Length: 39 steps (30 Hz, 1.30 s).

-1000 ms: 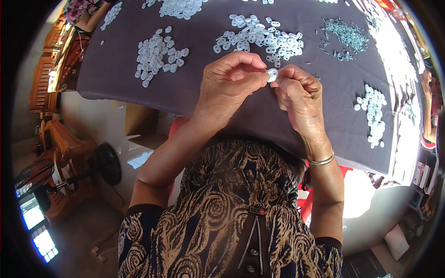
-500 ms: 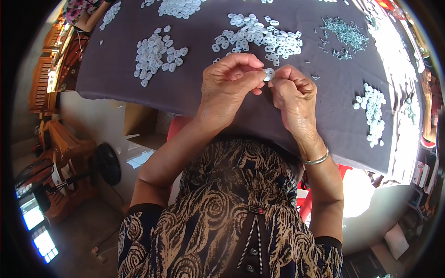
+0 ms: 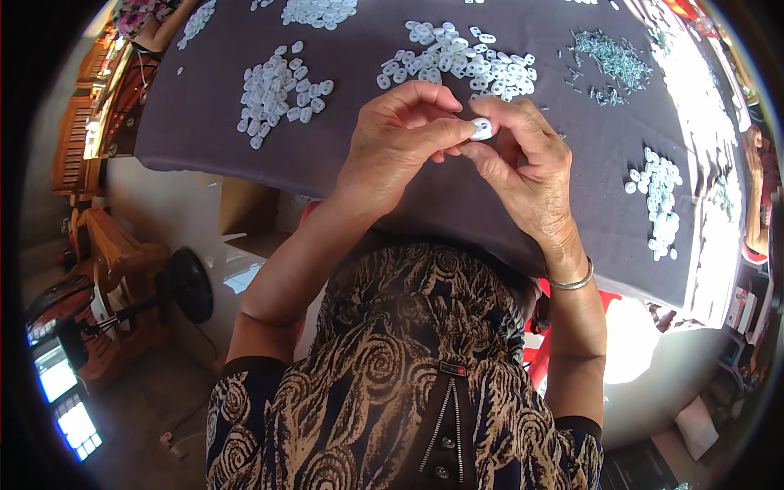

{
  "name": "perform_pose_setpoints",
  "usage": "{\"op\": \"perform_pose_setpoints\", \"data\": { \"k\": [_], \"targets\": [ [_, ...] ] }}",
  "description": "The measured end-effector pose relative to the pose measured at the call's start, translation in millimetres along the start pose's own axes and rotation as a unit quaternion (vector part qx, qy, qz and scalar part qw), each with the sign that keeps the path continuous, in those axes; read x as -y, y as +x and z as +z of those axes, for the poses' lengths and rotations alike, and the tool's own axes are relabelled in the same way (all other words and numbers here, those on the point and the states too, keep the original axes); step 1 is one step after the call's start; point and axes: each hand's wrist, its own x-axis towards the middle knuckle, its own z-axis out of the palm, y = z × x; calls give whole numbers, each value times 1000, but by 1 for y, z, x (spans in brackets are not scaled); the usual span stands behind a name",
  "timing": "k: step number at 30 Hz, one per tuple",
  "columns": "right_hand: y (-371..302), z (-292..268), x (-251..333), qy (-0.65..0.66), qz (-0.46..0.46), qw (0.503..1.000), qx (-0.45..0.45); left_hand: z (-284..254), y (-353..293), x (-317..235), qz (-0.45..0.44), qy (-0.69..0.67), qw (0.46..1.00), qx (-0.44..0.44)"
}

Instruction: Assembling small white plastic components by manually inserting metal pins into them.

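My left hand (image 3: 392,151) pinches a small white plastic piece (image 3: 483,128) with dark holes in it between thumb and fingers, above the near part of the cloth. Close around its right side is my right hand (image 3: 531,167), index finger above and thumb below, parted from each other. Whether these fingertips touch the piece is hard to make out. Just beyond the hands lies a pile of similar white pieces (image 3: 457,57). A second pile (image 3: 269,94) spreads to the left, and a smaller one (image 3: 660,192) to the right.
A dark cloth (image 3: 220,139) covers the table. Small metal screws (image 3: 612,59) lie heaped at the far right. More white pieces (image 3: 318,11) sit along the far side. Another person's arm (image 3: 167,28) reaches in at the far left. A black fan (image 3: 189,286) stands left of the table.
My right hand has opened its pinch, with thumb and index finger now apart around the white piece. The piece has shifted slightly right and tilted, still in my left hand.
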Motion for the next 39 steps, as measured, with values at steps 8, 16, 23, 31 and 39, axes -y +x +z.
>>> {"op": "perform_pose_setpoints", "data": {
  "k": [8, 16, 23, 31, 39],
  "targets": [
    [-1, -2, -9, 8, -25, 999, 29, 1, -1, -7, -20, 1, 999, 28],
    [-3, 3, -5, 14, -16, 1000, 16, -2, -4, -6, -30, -10, 999, 36],
    [-3, 7, 4, -103, -66, 992, -28, 0, -2, -5, -32, 14, 998, 43],
    [-4, 8, 7, -180, -106, 978, -15, 2, -2, -1, -14, 58, 997, 39],
    [-7, 13, 12, -221, -107, 969, 0, 2, -3, -1, -18, 77, 996, 45]
  ]
}}
